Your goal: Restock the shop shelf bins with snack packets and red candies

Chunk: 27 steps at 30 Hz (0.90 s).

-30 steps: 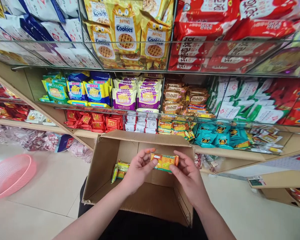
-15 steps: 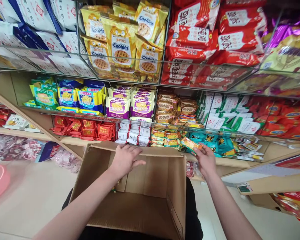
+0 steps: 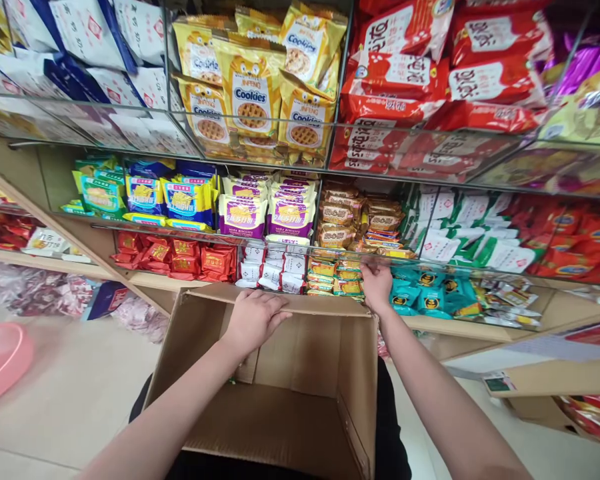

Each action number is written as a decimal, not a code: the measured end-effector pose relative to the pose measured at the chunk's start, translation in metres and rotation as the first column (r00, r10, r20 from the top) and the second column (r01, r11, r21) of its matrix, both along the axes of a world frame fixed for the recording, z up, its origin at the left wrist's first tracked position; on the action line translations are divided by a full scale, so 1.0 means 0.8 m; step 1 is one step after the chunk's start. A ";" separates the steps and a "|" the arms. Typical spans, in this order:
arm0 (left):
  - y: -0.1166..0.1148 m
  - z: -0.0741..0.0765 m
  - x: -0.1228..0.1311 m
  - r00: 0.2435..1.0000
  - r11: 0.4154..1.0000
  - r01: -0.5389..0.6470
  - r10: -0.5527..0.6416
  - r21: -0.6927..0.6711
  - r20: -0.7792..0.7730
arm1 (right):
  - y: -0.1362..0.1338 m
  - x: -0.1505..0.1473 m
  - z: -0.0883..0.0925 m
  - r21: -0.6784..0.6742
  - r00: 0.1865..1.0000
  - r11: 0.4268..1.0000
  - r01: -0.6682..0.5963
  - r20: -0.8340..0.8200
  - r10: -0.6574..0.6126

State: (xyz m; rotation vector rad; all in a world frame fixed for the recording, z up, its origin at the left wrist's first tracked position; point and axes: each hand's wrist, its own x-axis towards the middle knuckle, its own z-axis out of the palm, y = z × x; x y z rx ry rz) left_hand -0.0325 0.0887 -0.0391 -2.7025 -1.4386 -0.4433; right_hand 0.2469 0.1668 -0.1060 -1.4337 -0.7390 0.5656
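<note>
My left hand [image 3: 254, 320] is bent over the far edge of an open cardboard box [image 3: 310, 400], fingers closed on its rim. The box rests tilted on my lap; a small bit of something green shows deep inside. At the lower shelf, my right hand [image 3: 379, 288] reaches in just beyond the box's right corner, its fingers curled together. Whatever those fingers hold, if anything, is hidden. Directly left of them stand stacked orange-and-green snack packets [image 3: 347, 280]. Teal snack packets [image 3: 425, 297] lie close on the right.
Glass dividers [image 3: 260, 127] front the shelves. Above are yellow cookie bags [image 3: 253, 93] and red bags [image 3: 405, 73]; purple biscuit packs [image 3: 243, 213] and brown packets [image 3: 337, 213] fill the middle. A pink basin [image 3: 5, 360] and plastic-wrapped bundles [image 3: 45, 293] sit on the floor at left.
My right hand has moved left and forward to the shelf with the small orange packet, which no longer shows. My left hand stays on the box rim, its thumb closer in.
</note>
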 end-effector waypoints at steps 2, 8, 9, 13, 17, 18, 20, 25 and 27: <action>-0.001 0.000 0.000 1.000 1.000 -0.005 0.005 0.000 -0.013 | -0.002 0.002 0.000 -0.086 0.983 0.996 -0.003 0.185 0.019; -0.003 0.001 0.002 1.000 1.000 -0.014 0.015 0.009 -0.023 | -0.015 0.013 0.000 -0.173 0.639 0.985 0.013 0.759 0.125; -0.003 0.001 0.002 1.000 1.000 -0.015 0.015 0.009 -0.023 | -0.016 0.015 -0.001 -0.183 0.578 0.983 0.007 0.803 0.146; -0.002 0.002 0.003 1.000 1.000 -0.017 0.017 0.001 -0.014 | -0.017 0.018 -0.001 -0.232 0.385 0.971 0.064 0.903 0.190; -0.002 0.003 0.004 1.000 1.000 -0.018 0.018 -0.001 -0.019 | -0.010 0.015 -0.003 -0.240 0.230 0.945 0.223 0.955 0.188; -0.003 0.003 0.004 1.000 1.000 -0.019 0.019 -0.001 -0.023 | -0.008 0.014 -0.004 -0.237 0.208 0.940 0.246 0.960 0.188; -0.003 0.004 0.005 0.999 1.000 -0.021 0.021 -0.002 -0.034 | -0.008 0.014 -0.006 -0.225 0.186 0.938 0.262 0.966 0.180; -0.005 0.005 0.006 0.998 1.000 -0.031 0.031 0.002 -0.048 | -0.019 0.016 -0.016 -0.182 0.248 0.954 0.236 0.961 0.122; -0.005 0.005 0.005 0.998 0.999 -0.033 0.033 0.003 -0.051 | -0.020 0.016 -0.019 -0.186 0.277 0.952 0.241 0.954 0.116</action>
